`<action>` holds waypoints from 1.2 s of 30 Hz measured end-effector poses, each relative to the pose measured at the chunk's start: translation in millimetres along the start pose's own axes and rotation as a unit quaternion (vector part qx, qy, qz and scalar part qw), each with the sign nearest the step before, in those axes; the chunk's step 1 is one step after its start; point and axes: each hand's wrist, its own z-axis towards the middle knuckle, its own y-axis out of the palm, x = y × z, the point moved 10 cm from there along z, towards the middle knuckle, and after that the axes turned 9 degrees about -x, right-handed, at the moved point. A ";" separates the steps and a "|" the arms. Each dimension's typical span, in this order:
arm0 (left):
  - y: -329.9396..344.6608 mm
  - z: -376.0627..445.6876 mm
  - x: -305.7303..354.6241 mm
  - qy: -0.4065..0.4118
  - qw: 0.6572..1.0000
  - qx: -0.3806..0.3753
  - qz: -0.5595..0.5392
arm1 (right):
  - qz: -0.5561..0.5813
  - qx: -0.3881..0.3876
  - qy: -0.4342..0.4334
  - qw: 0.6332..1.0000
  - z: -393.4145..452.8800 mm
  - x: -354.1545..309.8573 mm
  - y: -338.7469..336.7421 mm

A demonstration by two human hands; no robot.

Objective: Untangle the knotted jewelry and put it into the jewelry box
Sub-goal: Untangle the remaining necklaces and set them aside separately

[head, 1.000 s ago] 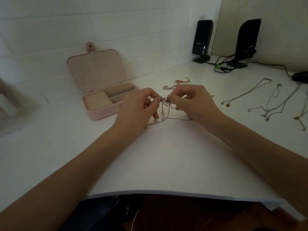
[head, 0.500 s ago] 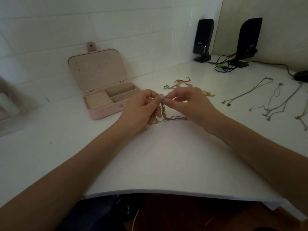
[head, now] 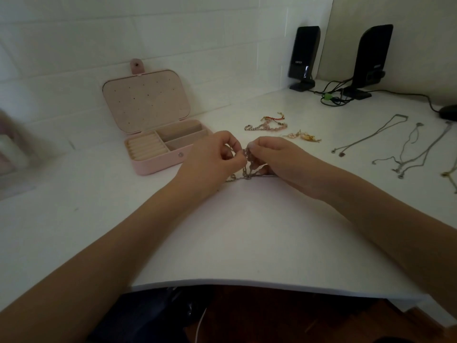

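White tabletop (head: 247,238) fills the view, with both of your forearms reaching in from the bottom corners. Your left hand (head: 210,159) and right hand (head: 274,157) meet at the centre, fingers curled, each pinching the knotted silver chain (head: 247,167) between thumb and fingertips. The chain's upper part is lifted between your hands, and its lower loops trail onto the tabletop just beneath them. To the left of your left hand sits the pink jewelry box (head: 158,134), lid standing open, with ring rolls and two open compartments showing. Beyond your hands lie a pink beaded bracelet (head: 265,126) and a small gold piece (head: 303,136). Several thin silver necklaces (head: 405,149) are spread out at the right. Two black speakers (head: 338,58) stand at the back.
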 end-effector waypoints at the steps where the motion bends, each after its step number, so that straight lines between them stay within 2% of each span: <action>1: -0.9 -1.0 2.4 0.008 1.000 0.005 0.029 | 0.003 -0.005 0.003 1.000 -0.2 0.5 0.8; 4: -3.8 -2.0 6.7 0.022 0.997 0.015 0.078 | 0.056 -0.030 0.004 0.998 0.2 0.8 5.2; 9: -6.4 -3.3 11.4 0.035 0.996 0.023 0.079 | 0.170 -0.086 0.020 0.982 0.2 0.8 15.6; 13: -9.5 -5.2 11.8 0.030 0.995 0.037 0.091 | 0.255 -0.094 0.018 0.962 -0.1 2.5 12.1; 15: -13.7 -4.4 3.2 -0.003 0.998 0.045 0.041 | 0.306 -0.076 0.013 0.949 -1.0 2.8 3.4; 18: -14.7 -0.8 -10.9 -0.056 0.991 0.042 -0.114 | 0.332 -0.062 0.002 0.941 -1.8 2.1 -5.8; 23: -5.8 0.5 -25.1 -0.129 0.926 0.030 -0.354 | 0.305 -0.066 0.017 0.950 -3.7 3.1 -6.3; 25: -2.0 1.0 -27.4 -0.140 0.916 0.018 -0.375 | 0.295 -0.068 0.021 0.953 -4.8 3.2 -5.9; 30: -2.3 1.3 -29.2 -0.141 0.925 0.024 -0.353 | 0.257 -0.077 -0.003 0.963 -6.3 -2.8 -5.1; 36: 1.6 -2.7 -36.1 -0.196 0.876 0.019 -0.441 | 0.256 -0.124 -0.026 0.958 -8.9 -10.6 -0.8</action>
